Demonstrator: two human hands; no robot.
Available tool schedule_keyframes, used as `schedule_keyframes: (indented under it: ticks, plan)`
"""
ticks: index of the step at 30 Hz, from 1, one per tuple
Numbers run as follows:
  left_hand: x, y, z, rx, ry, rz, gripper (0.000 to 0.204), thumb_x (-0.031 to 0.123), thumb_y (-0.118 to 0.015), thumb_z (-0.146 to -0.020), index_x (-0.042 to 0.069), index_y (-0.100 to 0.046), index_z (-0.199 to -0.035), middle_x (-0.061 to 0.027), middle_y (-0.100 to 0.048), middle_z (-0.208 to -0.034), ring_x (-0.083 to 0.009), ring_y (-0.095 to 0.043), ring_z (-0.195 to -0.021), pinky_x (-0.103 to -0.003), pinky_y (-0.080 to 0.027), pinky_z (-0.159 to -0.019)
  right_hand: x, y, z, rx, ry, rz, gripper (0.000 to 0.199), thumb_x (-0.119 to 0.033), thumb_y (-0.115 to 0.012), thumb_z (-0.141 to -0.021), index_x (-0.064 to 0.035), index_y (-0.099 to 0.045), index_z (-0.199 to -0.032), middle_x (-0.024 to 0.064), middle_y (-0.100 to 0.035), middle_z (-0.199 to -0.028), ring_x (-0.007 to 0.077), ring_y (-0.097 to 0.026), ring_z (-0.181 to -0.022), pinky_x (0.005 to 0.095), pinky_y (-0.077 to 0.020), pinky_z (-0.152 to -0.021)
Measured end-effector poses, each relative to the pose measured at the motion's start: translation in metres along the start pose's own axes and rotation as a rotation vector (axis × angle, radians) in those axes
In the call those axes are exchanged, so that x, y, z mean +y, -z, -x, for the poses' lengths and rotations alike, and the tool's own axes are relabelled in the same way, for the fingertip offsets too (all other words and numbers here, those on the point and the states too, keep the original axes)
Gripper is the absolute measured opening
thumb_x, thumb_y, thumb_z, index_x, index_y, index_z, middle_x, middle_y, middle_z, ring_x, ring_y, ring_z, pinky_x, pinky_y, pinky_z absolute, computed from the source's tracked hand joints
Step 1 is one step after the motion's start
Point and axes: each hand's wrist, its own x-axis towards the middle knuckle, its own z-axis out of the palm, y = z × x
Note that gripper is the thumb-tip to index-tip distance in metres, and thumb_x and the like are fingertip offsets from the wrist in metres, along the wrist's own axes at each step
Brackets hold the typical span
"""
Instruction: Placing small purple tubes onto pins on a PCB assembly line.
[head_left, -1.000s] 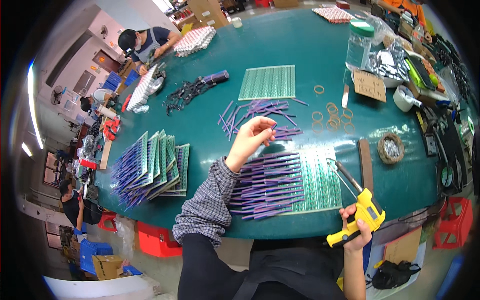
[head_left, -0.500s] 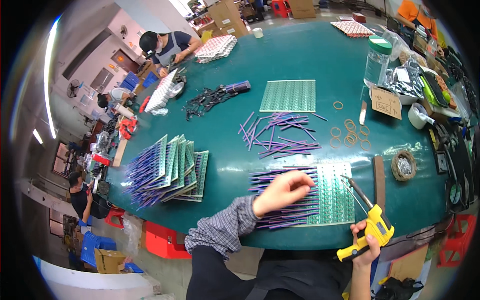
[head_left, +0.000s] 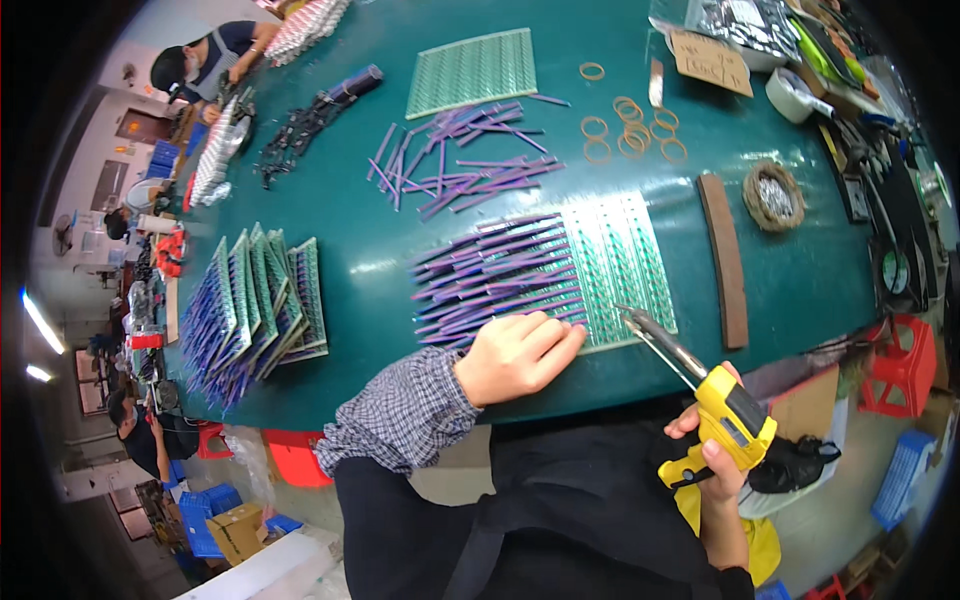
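Observation:
A green circuit board [head_left: 622, 250] lies before me, its left part covered by rows of thin purple wire lengths [head_left: 490, 270]. At its near edge is my left hand [head_left: 525, 352], fingers curled closed with their tips by the nearest wires; what they pinch is hidden. My right hand [head_left: 718, 462] grips a yellow soldering gun [head_left: 738, 415] by its handle. The gun's tip points up and left, over the board's near right part; whether it touches cannot be told. Loose purple wires [head_left: 470, 150] are scattered beyond the board.
To the left is a stack of wired boards [head_left: 255, 300]. A bare board [head_left: 472, 70] lies at the far side, near several rubber bands [head_left: 630, 130]. A brown bar [head_left: 723, 260] and a round holder [head_left: 773, 197] stand right. A co-worker [head_left: 215, 60] sits far left.
My left hand has moved from over the wire rows to the board's near edge. My right hand still grips the soldering gun. The whole view has shifted with my head.

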Motion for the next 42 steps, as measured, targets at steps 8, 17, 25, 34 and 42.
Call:
schedule_keyframes:
  ticks: [8, 17, 25, 34, 42]
  plan:
    - [0.015, -0.01, 0.004, -0.082, -0.025, -0.067, 0.031, 0.003, -0.067, -0.065, -0.003, -0.067, -0.095, -0.0026, -0.06, -0.078, -0.0119, -0.058, -0.064, -0.024, -0.048, -0.053, 0.005, 0.0, 0.02, -0.036, -0.146, 0.064, 0.083, -0.009, -0.063, -0.08, 0.0073, -0.018, -0.148, 0.0121, -0.061, -0.092, 0.0193, -0.063, -0.083, 0.0354, -0.055, -0.08]
    - [0.02, -0.014, 0.005, -0.097, -0.005, -0.107, 0.027, 0.003, -0.067, -0.067, -0.003, -0.068, -0.094, -0.0026, -0.059, -0.08, -0.0115, -0.056, -0.063, -0.024, -0.045, -0.05, 0.001, -0.004, 0.019, -0.047, -0.219, 0.151, 0.081, -0.01, -0.062, -0.081, 0.0052, -0.02, -0.148, 0.0114, -0.061, -0.09, 0.0167, -0.063, -0.078, 0.0331, -0.0566, -0.075]
    - [0.021, -0.017, 0.004, -0.083, -0.012, -0.143, 0.027, 0.004, -0.067, -0.068, -0.002, -0.067, -0.095, -0.0018, -0.058, -0.079, -0.0115, -0.056, -0.064, -0.024, -0.044, -0.052, 0.008, -0.005, 0.02, -0.022, -0.105, 0.114, 0.07, -0.002, -0.061, -0.081, 0.0091, -0.032, -0.143, 0.0128, -0.065, -0.087, 0.0159, -0.066, -0.076, 0.0307, -0.0581, -0.07]
    - [0.023, -0.016, 0.002, -0.101, -0.037, -0.194, 0.026, 0.001, -0.064, -0.071, -0.003, -0.067, -0.096, -0.0018, -0.054, -0.077, -0.0107, -0.056, -0.066, -0.023, -0.044, -0.052, 0.001, -0.003, 0.021, -0.039, -0.18, 0.211, 0.069, -0.002, -0.062, -0.08, 0.0098, -0.034, -0.142, 0.0124, -0.066, -0.087, 0.0164, -0.066, -0.078, 0.0314, -0.0587, -0.071]
    - [0.026, -0.017, 0.004, -0.097, -0.025, -0.212, 0.025, 0.002, -0.064, -0.071, -0.003, -0.067, -0.095, -0.002, -0.055, -0.077, -0.0105, -0.056, -0.065, -0.023, -0.043, -0.051, 0.003, -0.003, 0.023, -0.039, -0.188, 0.233, 0.069, -0.003, -0.062, -0.08, 0.0097, -0.034, -0.142, 0.012, -0.066, -0.087, 0.0156, -0.066, -0.075, 0.0292, -0.0582, -0.07]
